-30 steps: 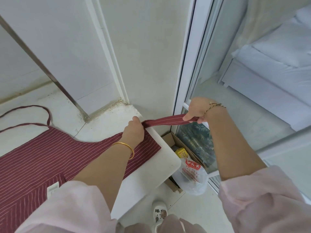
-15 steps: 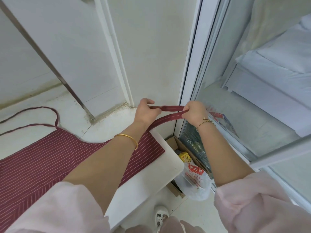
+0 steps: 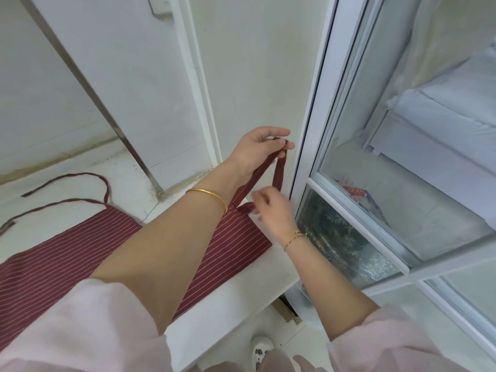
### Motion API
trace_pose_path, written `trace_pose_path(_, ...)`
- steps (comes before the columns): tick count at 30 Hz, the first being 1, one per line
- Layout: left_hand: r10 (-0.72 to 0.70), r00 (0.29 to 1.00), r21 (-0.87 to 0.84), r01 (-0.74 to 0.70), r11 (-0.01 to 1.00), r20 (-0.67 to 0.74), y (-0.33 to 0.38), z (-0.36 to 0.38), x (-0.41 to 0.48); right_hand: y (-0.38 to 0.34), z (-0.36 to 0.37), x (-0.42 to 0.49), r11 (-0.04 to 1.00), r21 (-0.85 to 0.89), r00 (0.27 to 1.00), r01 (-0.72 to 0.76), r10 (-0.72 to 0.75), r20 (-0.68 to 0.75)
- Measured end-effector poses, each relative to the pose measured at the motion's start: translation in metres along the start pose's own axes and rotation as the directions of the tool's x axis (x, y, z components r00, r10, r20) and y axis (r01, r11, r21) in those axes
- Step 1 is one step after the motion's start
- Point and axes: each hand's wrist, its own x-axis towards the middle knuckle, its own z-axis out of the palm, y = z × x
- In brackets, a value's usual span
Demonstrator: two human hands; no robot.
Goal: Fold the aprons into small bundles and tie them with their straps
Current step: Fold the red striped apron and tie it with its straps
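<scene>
At the far right end of the white table (image 3: 236, 296), entry one: my left hand (image 3: 255, 150), raised above the surface, thumb and fingertips pinching the fold of a maroon strap (image 3: 256, 179). The strap rises from the apron's far right corner to that pinch, then doubles back and hangs down toward my right hand (image 3: 273, 210). Entry two: the right hand, blurred, fingers at the strap's lower run just beside the apron corner; I cannot tell whether it grasps the strap or only touches it. Entry three: the apron (image 3: 107, 251), maroon with thin pale stripes, lying flat on the table from the near left to the far right, partly under my left forearm. A thin cord (image 3: 107, 190) of the same maroon loops off its far left edge across the table. Worn items: gold bangle (image 3: 209, 196) on the left wrist, cord bracelet (image 3: 295, 237) on the right, pale pink sleeves (image 3: 94, 331). Writing: a red packet (image 3: 354, 190) behind the glass carries print too small to read. Room: white walls at the far side, crossed by a slanting metal strip (image 3: 99, 103); a white-framed glass door (image 3: 311, 116) on the right with a leaf-patterned panel (image 3: 338, 237) low behind it; a white bed (image 3: 442, 108) beyond the glass; a pale shoe (image 3: 261, 350) on the floor below the table's near edge.
</scene>
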Motion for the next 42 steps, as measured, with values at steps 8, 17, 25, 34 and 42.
trace_pose_path(8,0.130,0.990,-0.039,-0.132,0.990,-0.044,0.041,0.003,-0.002,0.007,0.035,-0.002,0.982,-0.185,0.965,-0.025,0.073,0.253)
trace_pose_path(17,0.236,0.925,0.019,-0.242,0.970,-0.298,0.068,-0.007,-0.013,0.006,0.040,0.005,0.954,-0.283,0.957,-0.101,0.170,0.233)
trace_pose_path(25,0.123,0.931,0.041,-0.116,0.992,-0.343,0.047,-0.064,-0.046,0.011,0.050,0.000,0.907,-0.400,0.987,-0.129,0.157,0.037)
trace_pose_path(34,-0.201,0.837,-0.025,0.220,0.975,-0.508,-0.024,-0.121,-0.082,-0.005,0.063,-0.018,0.797,-0.590,0.978,0.125,-0.200,-0.063)
trace_pose_path(42,-0.382,0.740,-0.152,0.361,0.920,-0.553,-0.078,-0.160,-0.109,0.007,0.081,-0.025,0.841,-0.509,0.982,0.185,-0.134,0.136)
